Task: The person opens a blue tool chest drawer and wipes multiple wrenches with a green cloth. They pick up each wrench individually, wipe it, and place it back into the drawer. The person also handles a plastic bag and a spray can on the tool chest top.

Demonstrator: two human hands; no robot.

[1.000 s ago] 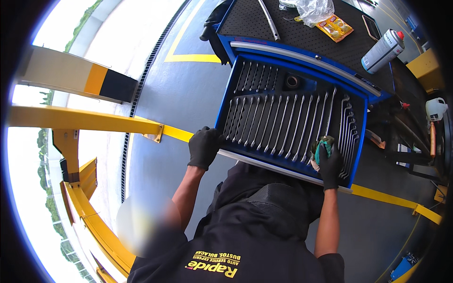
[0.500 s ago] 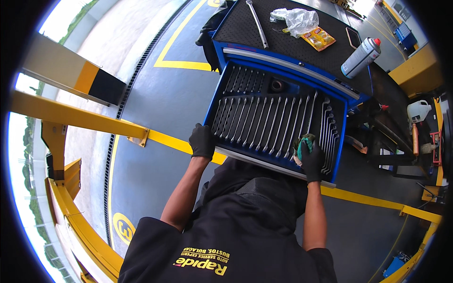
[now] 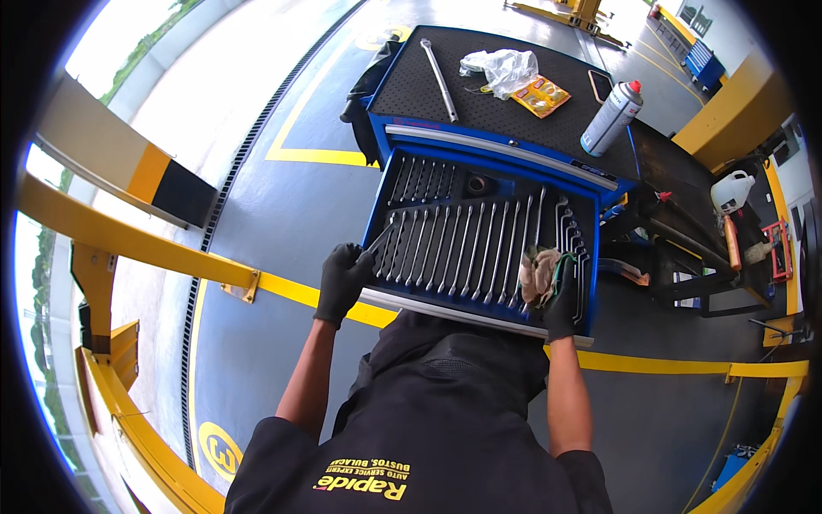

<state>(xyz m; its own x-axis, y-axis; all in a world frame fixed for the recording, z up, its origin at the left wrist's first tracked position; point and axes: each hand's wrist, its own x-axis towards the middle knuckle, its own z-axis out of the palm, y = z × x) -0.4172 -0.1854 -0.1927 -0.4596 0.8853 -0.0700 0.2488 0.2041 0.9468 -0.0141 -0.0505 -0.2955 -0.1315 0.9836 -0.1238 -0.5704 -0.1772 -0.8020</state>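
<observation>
In front of me a blue tool drawer (image 3: 589, 257) stands pulled out, with a long row of combination wrenches (image 3: 455, 248) in its black tray. My left hand (image 3: 345, 278), in a black glove, is closed at the drawer's left front corner. From its fingers a combination wrench (image 3: 384, 233) slants up over the left end of the row. My right hand (image 3: 562, 300), also gloved, is closed around a crumpled beige and green rag (image 3: 539, 272) above the right part of the drawer. Next to it lie several offset ring wrenches (image 3: 575, 236). Smaller wrenches (image 3: 421, 180) fill the back left.
On the cabinet's black top (image 3: 505, 133) lie a long ratchet handle (image 3: 439, 80), a plastic bag (image 3: 505, 70), a yellow blister pack (image 3: 541, 96) and a phone (image 3: 600, 86). A spray can (image 3: 611, 118) stands at its right edge. A yellow rail (image 3: 300, 295) runs past my left.
My left hand has gone from the drawer's edge to the leftmost wrench and tilted it. The rag has turned, showing more of its beige side. The whole view has shifted slightly.
</observation>
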